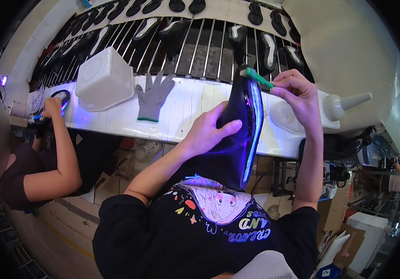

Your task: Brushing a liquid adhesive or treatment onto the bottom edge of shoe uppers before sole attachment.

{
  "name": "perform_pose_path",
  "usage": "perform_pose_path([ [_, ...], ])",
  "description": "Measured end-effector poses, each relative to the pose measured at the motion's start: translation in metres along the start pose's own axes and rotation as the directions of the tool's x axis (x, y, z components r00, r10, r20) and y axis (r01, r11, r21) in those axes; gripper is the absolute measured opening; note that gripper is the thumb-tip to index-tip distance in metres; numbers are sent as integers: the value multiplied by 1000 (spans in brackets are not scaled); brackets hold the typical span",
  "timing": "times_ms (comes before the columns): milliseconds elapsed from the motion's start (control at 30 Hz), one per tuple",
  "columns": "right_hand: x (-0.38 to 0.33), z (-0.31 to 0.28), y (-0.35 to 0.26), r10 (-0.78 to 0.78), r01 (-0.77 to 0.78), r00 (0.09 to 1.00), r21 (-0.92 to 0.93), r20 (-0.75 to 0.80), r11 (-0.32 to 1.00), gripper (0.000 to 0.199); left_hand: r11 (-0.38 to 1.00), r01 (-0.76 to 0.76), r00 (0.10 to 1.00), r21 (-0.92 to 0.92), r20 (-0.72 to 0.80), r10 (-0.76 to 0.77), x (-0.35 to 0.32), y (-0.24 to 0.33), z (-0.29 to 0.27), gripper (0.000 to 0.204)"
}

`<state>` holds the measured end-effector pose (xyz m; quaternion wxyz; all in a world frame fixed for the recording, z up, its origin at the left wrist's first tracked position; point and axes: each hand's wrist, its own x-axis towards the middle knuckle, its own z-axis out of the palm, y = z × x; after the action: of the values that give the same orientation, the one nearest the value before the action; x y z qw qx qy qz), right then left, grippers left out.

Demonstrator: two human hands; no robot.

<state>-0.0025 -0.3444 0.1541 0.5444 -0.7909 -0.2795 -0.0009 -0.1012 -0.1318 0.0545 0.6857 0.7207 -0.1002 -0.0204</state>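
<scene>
Left hand [209, 131] is grasping a black boot [235, 108], thumb lying across its side; right hand [298, 96] is pinching a green-handled brush [261, 81] at the boot's far end.

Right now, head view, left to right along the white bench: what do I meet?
Co-worker's hand, upturned white tub, gray glove, left hand, black boot, right hand with green-handled brush, white spouted bottle.
</scene>
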Motion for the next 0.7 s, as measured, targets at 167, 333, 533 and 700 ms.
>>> perform_pose_path([
  [167, -16, -6, -6, 26, -22, 980, -23, 196, 1000, 12, 948, 45, 999, -315, 20, -41, 0, 5, 0, 47],
  [333, -29, -8, -5, 43, -14, 955, -99, 295, 995, 13, 881, 107, 994, -462, 43, -98, -1, 7, 0, 41],
  [533, -52, -2, -6, 97, -84, 911, -50, 400, 995, 14, 876, 119, 990, -468, -18, -143, 1, 1, -3, 40],
  [700, -70, 0, -17, 153, -201, 807, 22, 571, 979, 17, 867, 94, 990, -489, -47, -133, 3, 1, -5, 40],
])
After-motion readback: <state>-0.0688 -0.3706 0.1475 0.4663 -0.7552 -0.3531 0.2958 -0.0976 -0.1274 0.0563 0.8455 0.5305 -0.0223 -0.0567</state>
